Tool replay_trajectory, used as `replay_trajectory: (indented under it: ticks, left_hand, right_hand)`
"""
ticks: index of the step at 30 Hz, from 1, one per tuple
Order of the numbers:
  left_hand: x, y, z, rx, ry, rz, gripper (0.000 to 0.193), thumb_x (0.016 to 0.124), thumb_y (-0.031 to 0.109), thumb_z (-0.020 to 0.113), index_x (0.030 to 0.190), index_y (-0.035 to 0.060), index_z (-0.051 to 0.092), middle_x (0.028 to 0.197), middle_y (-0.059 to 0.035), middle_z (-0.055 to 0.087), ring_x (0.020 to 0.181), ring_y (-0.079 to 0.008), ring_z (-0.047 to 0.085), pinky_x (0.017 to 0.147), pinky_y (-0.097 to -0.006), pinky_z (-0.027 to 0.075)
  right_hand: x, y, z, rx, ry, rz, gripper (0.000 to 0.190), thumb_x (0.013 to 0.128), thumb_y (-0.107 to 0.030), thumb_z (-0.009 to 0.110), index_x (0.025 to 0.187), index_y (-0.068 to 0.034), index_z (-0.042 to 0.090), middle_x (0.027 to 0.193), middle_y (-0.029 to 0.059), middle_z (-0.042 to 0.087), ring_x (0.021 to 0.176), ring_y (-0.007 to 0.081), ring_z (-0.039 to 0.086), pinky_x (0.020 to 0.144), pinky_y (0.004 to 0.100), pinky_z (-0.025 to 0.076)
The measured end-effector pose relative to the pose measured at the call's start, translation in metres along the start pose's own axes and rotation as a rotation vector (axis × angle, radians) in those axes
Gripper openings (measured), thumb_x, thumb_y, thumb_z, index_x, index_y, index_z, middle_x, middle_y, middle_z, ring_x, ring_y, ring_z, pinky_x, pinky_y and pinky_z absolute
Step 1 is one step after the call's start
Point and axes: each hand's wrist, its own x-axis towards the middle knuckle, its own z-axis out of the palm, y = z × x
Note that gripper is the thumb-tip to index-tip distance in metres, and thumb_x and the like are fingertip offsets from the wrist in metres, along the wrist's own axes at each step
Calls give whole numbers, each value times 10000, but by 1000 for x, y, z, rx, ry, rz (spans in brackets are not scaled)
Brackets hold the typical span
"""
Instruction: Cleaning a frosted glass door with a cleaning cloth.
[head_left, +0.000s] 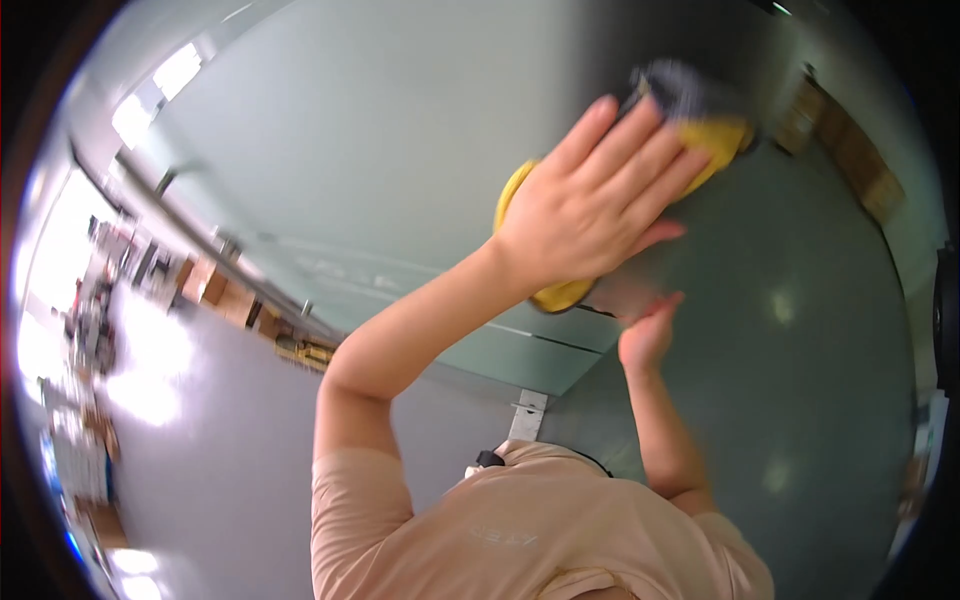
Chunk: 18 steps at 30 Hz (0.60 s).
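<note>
My left hand (592, 195) lies flat, back toward me, on a yellow and grey cloth (556, 298) against a large pale glass panel (360, 135). Its fingers are slightly spread and its thumb points right. Yellow cloth edges show around the palm and beyond the fingers; the grey part is blurred. Lower and to the right, my right hand (646, 337) is raised at the panel's side edge, thumb up. Its other fingers are blurred, so I cannot tell whether they grip the edge or something else.
Along the panel's left side runs a metal rail (202, 240) on short standoffs. A metal bracket (529, 412) is under its lower corner. Cardboard boxes (225, 296) and cluttered equipment (82, 322) line the left. Brown boxes (847, 142) stand far right on the grey floor (802, 360).
</note>
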Motion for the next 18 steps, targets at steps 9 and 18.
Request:
replay_trajectory:
  ticks: [9,18]
  left_hand:
    - [-138,-122,-37,164,415,-988,715,944,299,523,1446,-82,187,1517,-251,204,1411,-403,167,1155,-474,132]
    - [-73,-10,1,-13,240,-777,936,801,405,687,1455,-63,209,1513,-264,200,1405,-454,155,1138,-522,160]
  right_hand:
    - [-17,-31,64,-97,138,-141,741,976,-618,213,1050,15,590,1010,99,623,985,193,563,885,342,423]
    - [-17,-21,40,-261,28,-307,634,1013,-518,243,1177,37,502,1083,144,593,944,226,595,879,341,451]
